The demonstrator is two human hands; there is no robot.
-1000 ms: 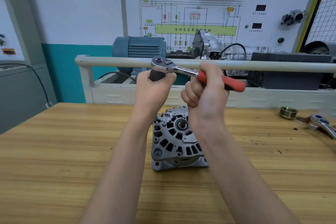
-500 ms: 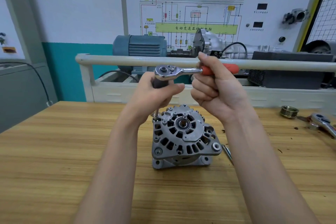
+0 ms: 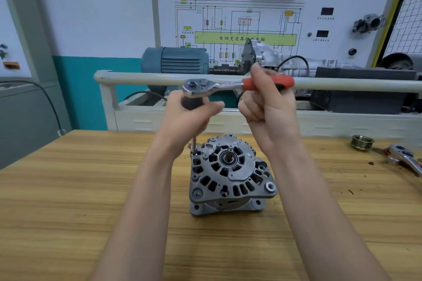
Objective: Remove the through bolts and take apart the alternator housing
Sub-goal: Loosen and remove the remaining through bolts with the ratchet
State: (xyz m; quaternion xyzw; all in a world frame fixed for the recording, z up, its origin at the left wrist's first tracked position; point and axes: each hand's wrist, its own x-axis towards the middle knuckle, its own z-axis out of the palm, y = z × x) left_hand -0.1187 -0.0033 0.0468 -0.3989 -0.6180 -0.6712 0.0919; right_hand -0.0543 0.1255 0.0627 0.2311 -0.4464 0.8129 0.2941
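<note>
Head view: my ratchet (image 3: 214, 86) stands over the alternator (image 3: 228, 173), which sits upright on the wooden bench (image 3: 68, 189), between my forearms.
Tool axis: the extension shaft (image 3: 194, 142) runs straight down from my left hand to a through bolt (image 3: 193, 151) at the housing's far-left rim; the red handle lies level, pointing right.
Left hand (image 3: 189, 118): curled round the dark grip just under the ratchet head, directly above the bolt, the nearer hand to it.
Right hand (image 3: 269, 107): fingers wrapped on the red handle, out to the right of the shaft.
Next swing: I judge it turns about that upright shaft, so the shaft must stay plumb on the bolt.
Change: a second ago the handle slanted down to the right and my right hand hid the housing; now it is level, and the housing front shows.
Elsewhere: a pulley (image 3: 362, 142) and second ratchet (image 3: 404, 157) lie far right.
</note>
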